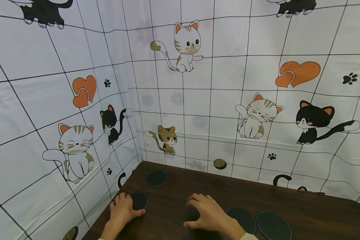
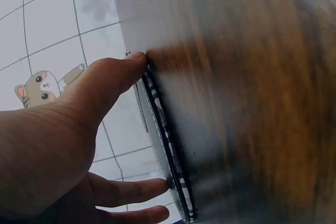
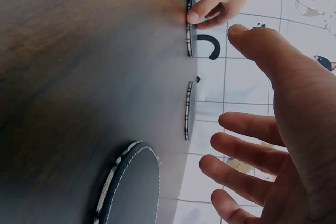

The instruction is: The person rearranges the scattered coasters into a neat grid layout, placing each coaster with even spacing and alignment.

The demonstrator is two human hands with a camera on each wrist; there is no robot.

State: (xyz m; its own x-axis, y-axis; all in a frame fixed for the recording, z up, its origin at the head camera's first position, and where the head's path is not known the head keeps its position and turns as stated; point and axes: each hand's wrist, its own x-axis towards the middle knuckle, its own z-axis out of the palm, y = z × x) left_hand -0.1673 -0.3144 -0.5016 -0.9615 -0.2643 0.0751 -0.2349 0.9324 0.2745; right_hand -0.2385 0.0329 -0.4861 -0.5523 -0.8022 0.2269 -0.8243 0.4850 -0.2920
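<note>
A round black coaster [image 1: 139, 201] lies flat near the table's left edge, and my left hand [image 1: 121, 210] grips it by the rim. In the left wrist view the thumb [image 2: 118, 74] is at one end of the coaster's patterned edge [image 2: 170, 148], with a finger at the other. My right hand [image 1: 209, 213] is over another dark coaster [image 1: 191, 214], mostly hidden behind it in the head view. From the right wrist, its spread fingers [image 3: 247, 150] stand apart from the nearest coaster [image 3: 135, 187].
One more coaster [image 1: 156, 179] lies near the table's far left corner. Two larger round coasters [image 1: 242, 220] lie side by side right of my right hand. A cat-print sheet [image 1: 198, 100] hangs behind and left of the dark wooden table [image 1: 318, 213].
</note>
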